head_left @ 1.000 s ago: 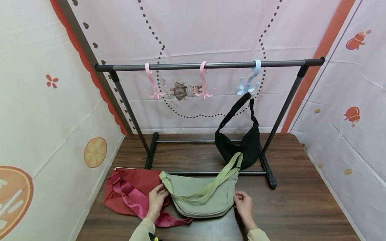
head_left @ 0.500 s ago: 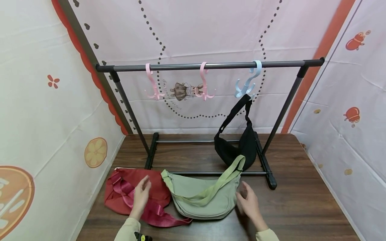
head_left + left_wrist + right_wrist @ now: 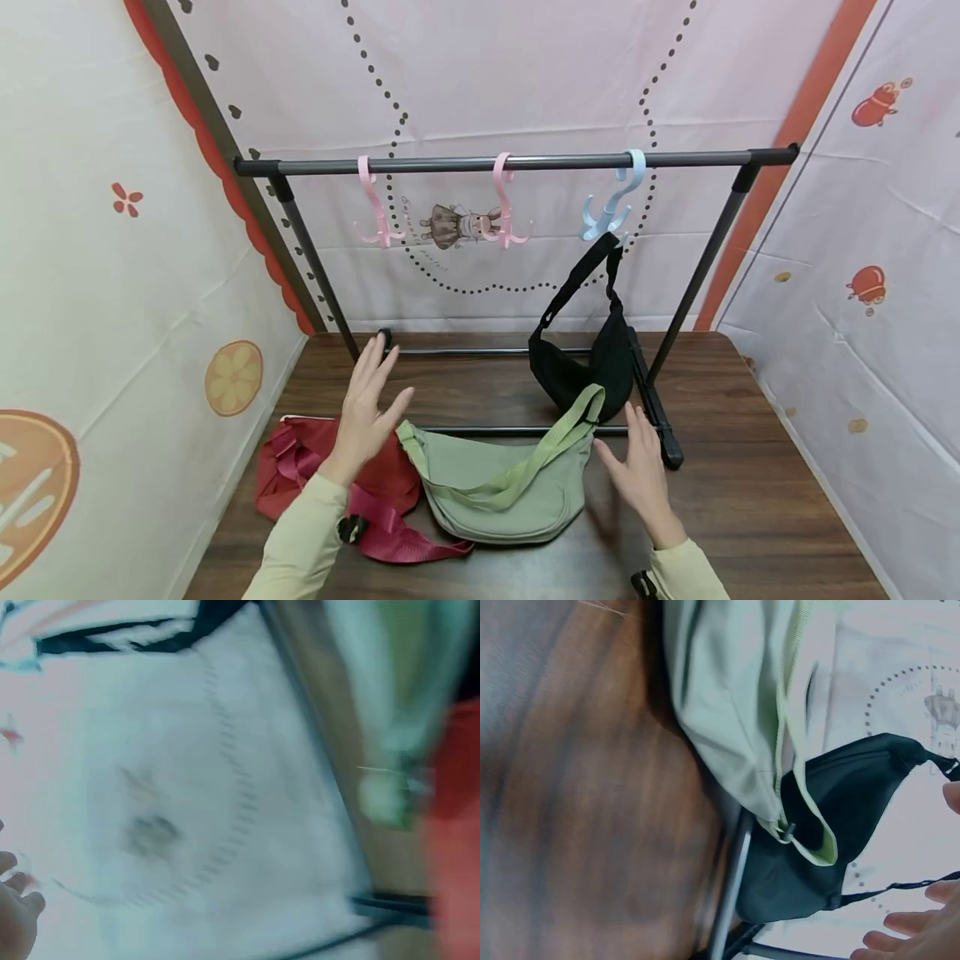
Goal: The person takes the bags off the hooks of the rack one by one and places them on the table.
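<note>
My left hand is raised with spread fingers above the red bag, holding nothing. To the right, my right hand hovers with straight fingers beside the light green shoulder bag, its thumb close to that bag's edge. The green bag lies on the table, its strap looped over its front and up toward the black bag. That black bag hangs by its strap from the blue hook. In the right wrist view the fingers of my right hand appear near the black bag's strap.
A black metal rack spans the wooden table. Two pink hooks, one at the left and one at the middle, hang from its bar with nothing on them. Patterned cloth walls surround the table.
Both hands have let go of the green bag's sides. The left hand has moved left and then up with opened fingers; the right has moved right and up. The black bag has turned slightly.
</note>
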Available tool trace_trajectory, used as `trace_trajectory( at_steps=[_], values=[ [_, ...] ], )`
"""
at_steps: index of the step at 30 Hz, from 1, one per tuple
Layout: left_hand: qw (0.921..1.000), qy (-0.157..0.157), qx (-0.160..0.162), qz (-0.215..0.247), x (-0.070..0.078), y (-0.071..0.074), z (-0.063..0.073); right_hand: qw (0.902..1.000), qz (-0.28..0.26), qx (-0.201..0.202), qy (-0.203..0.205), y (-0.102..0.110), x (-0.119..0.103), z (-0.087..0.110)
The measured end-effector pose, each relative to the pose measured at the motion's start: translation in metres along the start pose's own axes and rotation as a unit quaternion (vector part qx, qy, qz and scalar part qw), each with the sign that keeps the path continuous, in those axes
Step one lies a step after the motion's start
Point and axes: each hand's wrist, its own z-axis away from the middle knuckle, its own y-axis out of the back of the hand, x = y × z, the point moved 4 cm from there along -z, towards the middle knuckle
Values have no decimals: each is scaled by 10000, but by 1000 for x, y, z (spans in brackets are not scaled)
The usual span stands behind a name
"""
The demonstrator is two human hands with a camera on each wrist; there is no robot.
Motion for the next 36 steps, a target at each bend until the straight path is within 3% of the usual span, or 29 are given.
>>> trace_trajectory(
  at_steps=[2,6,10,16,20,23,26,29,32,36],
  values=[
    [9968,-782,146,-105,23,-3,-28,9999,45,68,74,3,-1,-3],
    [9794,-1989,256,-228,64,-12,-81,9993,106,217,276,5,-3,-5],
    [9620,-2693,77,-448,95,-25,-124,9985,149,306,418,6,-3,-4],
    [9395,-3299,-221,-901,124,-48,-170,9974,126,402,585,6,-6,-3],
    [9287,-3503,-440,-1131,138,-63,-195,9968,131,431,661,4,-7,-2],
    [9262,-3520,-580,-1219,149,-73,-213,9966,157,414,697,3,-7,0],
    [9292,-3434,-647,-1204,162,-83,-231,9963,179,424,729,2,-7,3],
    [9371,-3249,-629,-1111,175,-93,-245,9959,214,448,751,1,-6,5],
    [9435,-3044,-723,-1091,187,-106,-255,9954,284,438,799,2,-3,10],
    [9449,-2783,-1039,-1372,199,-123,-263,9944,420,389,888,5,2,16]
  ],
)
